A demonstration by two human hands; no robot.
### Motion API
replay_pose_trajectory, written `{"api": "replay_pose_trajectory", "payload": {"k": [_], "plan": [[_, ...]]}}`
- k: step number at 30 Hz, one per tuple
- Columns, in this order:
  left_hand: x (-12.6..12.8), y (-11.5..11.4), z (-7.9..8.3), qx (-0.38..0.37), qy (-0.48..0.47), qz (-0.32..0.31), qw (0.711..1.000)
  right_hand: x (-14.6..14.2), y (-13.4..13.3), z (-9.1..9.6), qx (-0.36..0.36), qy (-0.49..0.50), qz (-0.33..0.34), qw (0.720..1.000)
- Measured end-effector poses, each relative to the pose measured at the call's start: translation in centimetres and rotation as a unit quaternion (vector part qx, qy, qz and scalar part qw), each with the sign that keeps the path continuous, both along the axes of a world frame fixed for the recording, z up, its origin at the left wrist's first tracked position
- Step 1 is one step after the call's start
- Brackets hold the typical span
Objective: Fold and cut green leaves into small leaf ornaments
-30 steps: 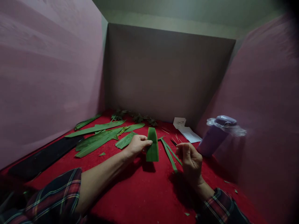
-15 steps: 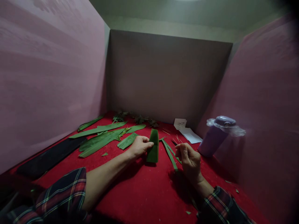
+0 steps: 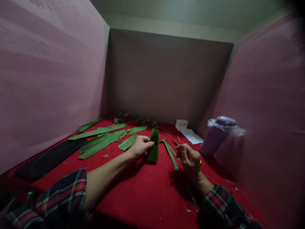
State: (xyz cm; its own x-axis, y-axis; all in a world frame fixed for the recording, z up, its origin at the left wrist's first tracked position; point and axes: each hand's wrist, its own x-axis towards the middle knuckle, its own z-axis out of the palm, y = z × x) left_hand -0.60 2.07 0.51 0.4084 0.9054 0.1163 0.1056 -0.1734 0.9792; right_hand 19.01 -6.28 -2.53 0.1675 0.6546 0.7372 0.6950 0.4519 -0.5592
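My left hand [image 3: 141, 146] pinches a folded piece of green leaf [image 3: 153, 145] between thumb and fingers, holding it upright above the red cloth. To its right, my right hand [image 3: 189, 159] is closed with thumb and fingertips together; whatever they hold, if anything, is too small to make out. A dark tip shows just past those fingers, and a bit of yellow peeks out behind the hand. Between the hands lie narrow leaf strips [image 3: 170, 154], partly behind my right hand. Several thin sticks [image 3: 179, 140] rest on the cloth beyond it.
Long green leaves [image 3: 102, 143] and a cut leaf piece [image 3: 127, 142] lie at left, beside a black flat object [image 3: 47, 162]. Dark leafy sprigs [image 3: 143, 121] are at the back. White papers [image 3: 192, 136] and a purple tumbler [image 3: 214, 140] with clear plastic stand at right. Panels enclose three sides.
The view has shifted slightly, so everything sits a little further left and up. Both hands keep nearly the same pose; a bit of yellow now shows behind my right hand.
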Motion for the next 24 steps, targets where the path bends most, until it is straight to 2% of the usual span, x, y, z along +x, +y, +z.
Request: {"api": "replay_pose_trajectory", "payload": {"k": [24], "plan": [[0.14, 0.83, -0.92, 0.025, 0.023, -0.001, 0.999, -0.22, -0.12, 0.29, 0.000, -0.018, 0.004, 1.000]]}}
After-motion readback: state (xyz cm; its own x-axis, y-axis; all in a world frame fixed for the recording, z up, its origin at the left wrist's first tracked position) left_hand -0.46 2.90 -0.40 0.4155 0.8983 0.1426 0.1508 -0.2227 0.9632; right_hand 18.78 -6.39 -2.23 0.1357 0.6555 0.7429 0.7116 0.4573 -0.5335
